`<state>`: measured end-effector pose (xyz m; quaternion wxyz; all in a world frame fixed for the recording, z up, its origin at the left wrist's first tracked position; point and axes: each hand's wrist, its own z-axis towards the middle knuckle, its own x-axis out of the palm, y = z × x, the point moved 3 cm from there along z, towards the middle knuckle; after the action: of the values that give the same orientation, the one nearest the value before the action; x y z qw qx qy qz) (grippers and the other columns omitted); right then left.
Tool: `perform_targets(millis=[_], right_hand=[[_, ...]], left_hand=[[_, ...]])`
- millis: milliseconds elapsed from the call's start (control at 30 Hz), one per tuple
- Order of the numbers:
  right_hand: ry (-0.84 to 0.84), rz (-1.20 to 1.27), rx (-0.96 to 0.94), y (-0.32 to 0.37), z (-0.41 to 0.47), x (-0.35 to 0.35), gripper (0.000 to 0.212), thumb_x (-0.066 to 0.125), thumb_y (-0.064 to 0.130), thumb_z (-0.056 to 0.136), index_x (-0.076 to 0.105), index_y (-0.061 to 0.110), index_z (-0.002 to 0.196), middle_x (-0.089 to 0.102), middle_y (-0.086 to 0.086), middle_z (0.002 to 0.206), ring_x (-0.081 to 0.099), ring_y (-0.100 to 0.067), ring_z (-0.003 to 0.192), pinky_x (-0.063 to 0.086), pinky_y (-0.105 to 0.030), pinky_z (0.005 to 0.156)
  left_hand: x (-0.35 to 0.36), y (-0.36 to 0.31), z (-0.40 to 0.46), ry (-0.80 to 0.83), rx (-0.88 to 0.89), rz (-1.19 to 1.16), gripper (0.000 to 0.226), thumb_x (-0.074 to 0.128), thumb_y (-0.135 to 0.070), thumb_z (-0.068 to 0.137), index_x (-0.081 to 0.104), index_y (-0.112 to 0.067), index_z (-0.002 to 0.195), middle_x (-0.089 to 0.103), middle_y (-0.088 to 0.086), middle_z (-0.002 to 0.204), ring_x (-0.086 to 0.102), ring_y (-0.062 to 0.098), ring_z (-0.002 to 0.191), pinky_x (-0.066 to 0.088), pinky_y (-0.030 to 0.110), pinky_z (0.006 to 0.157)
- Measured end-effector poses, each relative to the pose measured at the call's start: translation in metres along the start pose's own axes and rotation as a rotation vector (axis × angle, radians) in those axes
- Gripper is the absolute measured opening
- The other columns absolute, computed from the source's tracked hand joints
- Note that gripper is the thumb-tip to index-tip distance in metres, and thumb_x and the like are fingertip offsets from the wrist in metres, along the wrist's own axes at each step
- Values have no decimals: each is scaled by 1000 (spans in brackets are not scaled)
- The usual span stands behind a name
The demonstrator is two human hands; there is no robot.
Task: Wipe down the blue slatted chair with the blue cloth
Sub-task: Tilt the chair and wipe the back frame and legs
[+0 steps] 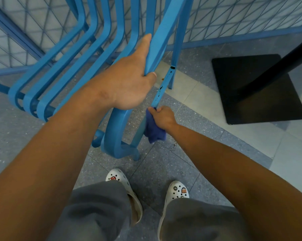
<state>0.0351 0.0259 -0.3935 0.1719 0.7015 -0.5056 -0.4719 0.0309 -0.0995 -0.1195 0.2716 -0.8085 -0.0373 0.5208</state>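
Observation:
The blue slatted chair (pixel 63 66) is tipped toward me, its curved slats filling the upper left. My left hand (pixel 131 80) grips the chair's rightmost slat near its bend, thumb underneath. Lower down, my right hand (pixel 162 117) is closed on the dark blue cloth (pixel 153 131), pressing it against a thin chair leg that carries dark spots above the cloth. Part of the cloth hangs loose below my fist.
A black square table base (pixel 256 87) with a dark post stands on the floor at the right. A blue-framed mesh wall (pixel 233 20) runs behind the chair. My feet in white clogs (pixel 178 190) stand on grey speckled tiles below.

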Motion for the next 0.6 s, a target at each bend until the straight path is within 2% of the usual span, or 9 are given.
perform_targets(millis=[100, 167, 267, 433, 533, 600], right_hand=[[-33, 28, 37, 7, 4, -6, 47, 60, 51, 96, 57, 10, 73, 56, -4, 66, 56, -20, 61, 39, -32, 51], [-9, 6, 9, 7, -1, -5, 46, 58, 48, 98, 51, 14, 68, 54, -3, 64, 54, -19, 60, 38, -32, 51], [87, -69, -32, -2, -14, 6, 46, 57, 51, 98, 53, 13, 71, 58, -8, 72, 58, -23, 68, 41, -31, 61], [150, -91, -58, -3, -10, 4, 45, 60, 50, 96, 48, 22, 63, 54, 0, 64, 56, -19, 63, 43, -31, 63], [69, -50, -35, 6, 12, -9, 39, 56, 51, 98, 61, 15, 81, 61, 0, 74, 61, -18, 69, 41, -28, 58], [20, -69, -6, 12, 25, -18, 42, 52, 53, 99, 63, 13, 94, 61, -2, 79, 56, -13, 65, 37, -25, 51]], left_hand=[[0, 0, 2, 3, -16, -7, 78, 44, -37, 105, -13, -36, 159, 66, 18, 125, 69, 36, 94, 54, 57, 82], [0, 0, 2, -12, -19, -29, 76, 44, -37, 105, -9, -36, 160, 68, 14, 118, 69, 31, 88, 54, 56, 80], [1, 3, 4, -26, 2, -63, 72, 46, -36, 105, 0, -40, 160, 69, 6, 98, 68, 25, 74, 56, 51, 71], [1, 3, 7, -18, 37, -106, 67, 47, -32, 104, 7, -43, 158, 69, 7, 91, 67, 28, 69, 55, 53, 65], [3, 5, 7, -13, 47, -115, 68, 47, -33, 104, 7, -42, 158, 69, 4, 94, 67, 27, 71, 55, 54, 67], [4, 6, 8, -6, 41, -114, 69, 47, -34, 105, 5, -41, 159, 69, 2, 103, 69, 27, 77, 56, 54, 71]])
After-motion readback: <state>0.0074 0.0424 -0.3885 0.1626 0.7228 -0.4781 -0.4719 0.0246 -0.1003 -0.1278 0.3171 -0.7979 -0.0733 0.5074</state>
